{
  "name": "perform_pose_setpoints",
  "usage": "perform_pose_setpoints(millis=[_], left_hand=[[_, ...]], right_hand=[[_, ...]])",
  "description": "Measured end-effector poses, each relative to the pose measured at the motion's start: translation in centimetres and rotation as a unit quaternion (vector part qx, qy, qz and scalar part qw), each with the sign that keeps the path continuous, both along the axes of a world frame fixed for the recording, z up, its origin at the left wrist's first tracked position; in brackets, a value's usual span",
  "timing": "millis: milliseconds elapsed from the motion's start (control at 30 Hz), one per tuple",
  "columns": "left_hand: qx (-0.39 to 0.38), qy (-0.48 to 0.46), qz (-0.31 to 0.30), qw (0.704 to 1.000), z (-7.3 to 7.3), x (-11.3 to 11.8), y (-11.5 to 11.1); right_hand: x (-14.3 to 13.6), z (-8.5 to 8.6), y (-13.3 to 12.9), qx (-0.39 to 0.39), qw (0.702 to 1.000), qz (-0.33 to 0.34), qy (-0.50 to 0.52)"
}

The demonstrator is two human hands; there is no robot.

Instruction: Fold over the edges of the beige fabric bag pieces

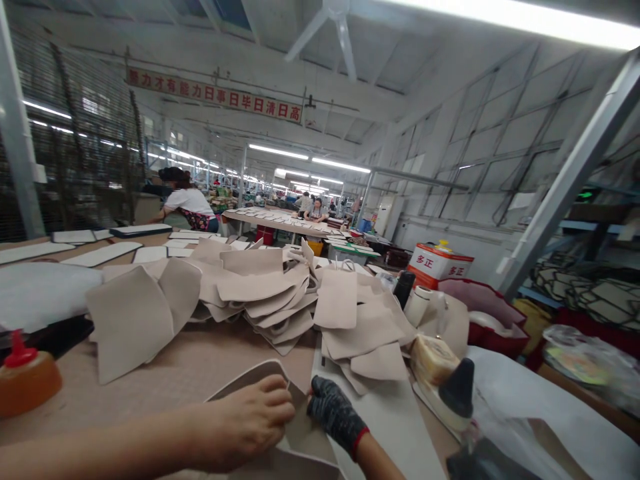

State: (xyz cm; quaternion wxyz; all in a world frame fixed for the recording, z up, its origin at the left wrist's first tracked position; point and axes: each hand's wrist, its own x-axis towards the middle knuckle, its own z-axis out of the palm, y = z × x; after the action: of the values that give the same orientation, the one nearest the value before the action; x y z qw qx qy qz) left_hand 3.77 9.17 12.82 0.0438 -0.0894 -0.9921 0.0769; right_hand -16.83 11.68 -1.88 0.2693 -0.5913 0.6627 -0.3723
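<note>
The table [175, 373] ran wide across the view, tan and bare near its front edge. On it, past the hands, lay a heap [260, 293] of beige cut pieces, spread from left of centre to the right. A red tin [437, 265] stood behind the heap at the right, with a red tub [493, 313] just beside it. At the far left sat an orange bottle [25, 380] with a red cap. A person in a white top [187, 203] bent over another table well behind.

At the near edge lay a beige panel [260, 377] with a raised rim. The left hand [245, 420], bare, rested flat on it, fingers curled over its upper edge, thumb pressed down. The right hand [334, 413], in a dark glove, touched the same panel at its right end, fingers bent and pinched closed on the edge, just beside the left fingertips. A black nozzle [457, 390] stood near the gloved hand, to its right.
</note>
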Motion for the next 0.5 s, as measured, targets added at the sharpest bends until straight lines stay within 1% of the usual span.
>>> perform_pose_setpoints(millis=[67, 167, 233, 300, 333, 400, 500], left_hand=[[0.017, 0.016, 0.018, 1.000, -0.2, 0.1, -0.2], [0.037, 0.030, 0.063, 0.997, -1.4, 0.1, -1.3], [0.043, 0.038, 0.081, 0.995, -2.3, 0.1, -1.9], [0.044, 0.054, 0.088, 0.994, -2.5, 0.2, -2.0], [0.046, 0.064, 0.087, 0.993, -2.3, 0.3, -1.9], [0.056, 0.072, 0.076, 0.993, -1.4, 0.6, -1.2], [0.077, 0.060, 0.054, 0.994, 0.0, 1.0, -0.1]], right_hand=[[1.1, 0.9, 0.4, -0.006, 1.000, 0.002, 0.007], [2.8, 2.6, 1.7, -0.014, 0.999, 0.029, 0.021], [3.3, 3.4, 2.9, 0.007, 0.996, 0.062, 0.056], [3.1, 3.6, 3.7, 0.035, 0.992, 0.091, 0.086], [2.7, 3.6, 4.0, 0.049, 0.990, 0.098, 0.089], [1.6, 3.3, 4.1, 0.067, 0.991, 0.099, 0.065], [-0.4, 2.8, 3.4, 0.085, 0.993, 0.068, 0.040]])
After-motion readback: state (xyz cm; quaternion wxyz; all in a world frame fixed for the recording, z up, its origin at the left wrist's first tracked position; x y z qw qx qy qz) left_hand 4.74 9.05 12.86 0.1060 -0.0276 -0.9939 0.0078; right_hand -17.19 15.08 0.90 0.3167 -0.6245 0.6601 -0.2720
